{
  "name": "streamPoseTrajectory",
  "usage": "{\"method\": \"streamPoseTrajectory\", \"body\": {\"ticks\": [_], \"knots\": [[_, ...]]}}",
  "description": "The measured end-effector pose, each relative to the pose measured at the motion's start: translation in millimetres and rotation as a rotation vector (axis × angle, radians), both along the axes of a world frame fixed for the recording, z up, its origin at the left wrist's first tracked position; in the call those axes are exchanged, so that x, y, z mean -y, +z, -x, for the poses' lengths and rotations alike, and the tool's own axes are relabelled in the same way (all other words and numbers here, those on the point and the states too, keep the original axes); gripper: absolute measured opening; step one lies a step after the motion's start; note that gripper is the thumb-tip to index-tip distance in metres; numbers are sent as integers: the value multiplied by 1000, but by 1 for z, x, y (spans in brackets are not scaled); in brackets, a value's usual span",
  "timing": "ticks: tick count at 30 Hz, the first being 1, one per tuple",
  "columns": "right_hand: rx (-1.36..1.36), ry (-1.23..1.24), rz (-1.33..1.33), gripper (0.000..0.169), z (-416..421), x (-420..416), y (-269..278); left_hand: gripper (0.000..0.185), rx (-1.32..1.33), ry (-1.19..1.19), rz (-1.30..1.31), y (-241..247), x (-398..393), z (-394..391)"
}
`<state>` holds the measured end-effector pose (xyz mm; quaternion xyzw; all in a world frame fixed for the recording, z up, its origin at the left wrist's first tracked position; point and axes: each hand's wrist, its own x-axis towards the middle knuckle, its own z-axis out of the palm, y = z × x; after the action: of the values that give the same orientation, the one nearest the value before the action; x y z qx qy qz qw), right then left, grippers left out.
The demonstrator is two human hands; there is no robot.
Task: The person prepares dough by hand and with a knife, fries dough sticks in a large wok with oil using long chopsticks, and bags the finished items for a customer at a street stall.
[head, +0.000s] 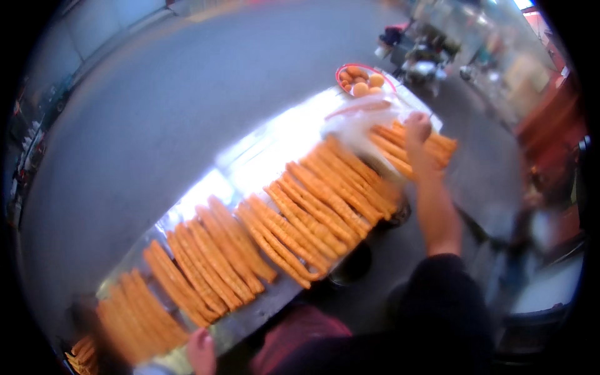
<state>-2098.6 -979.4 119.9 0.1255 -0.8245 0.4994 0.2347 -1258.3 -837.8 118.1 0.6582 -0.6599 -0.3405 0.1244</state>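
Long fried dough sticks [300,225] lie side by side in rows across a metal-topped table [262,309]. My right hand [418,125] is at the table's far right end, over a further group of dough sticks [391,150], beside a crumpled clear plastic bag [351,129]. Its fingers look curled, but whether they hold the bag's edge cannot be made out. My left hand [201,349] is at the near edge, just below the ends of the left rows, with its fingers partly hidden and blurred.
A red-rimmed basket [338,77] of round and oval fried pieces stands at the table's far end. More fried pieces [83,354] lie at the lower left. A dark round object [354,265] is beneath the near edge. Blurred goods [424,56] stand beyond, on grey ground.
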Motion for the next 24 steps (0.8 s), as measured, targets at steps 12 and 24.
{"method": "streamPoseTrajectory", "body": {"ticks": [12, 24], "knots": [[80, 58, 40, 16, 23, 17, 5, 30, -200, 73, -89, -37, 0, -11], [697, 738, 853, 25, -32, 192, 103, 38, 36, 7, -121, 8, 2, 20]]}}
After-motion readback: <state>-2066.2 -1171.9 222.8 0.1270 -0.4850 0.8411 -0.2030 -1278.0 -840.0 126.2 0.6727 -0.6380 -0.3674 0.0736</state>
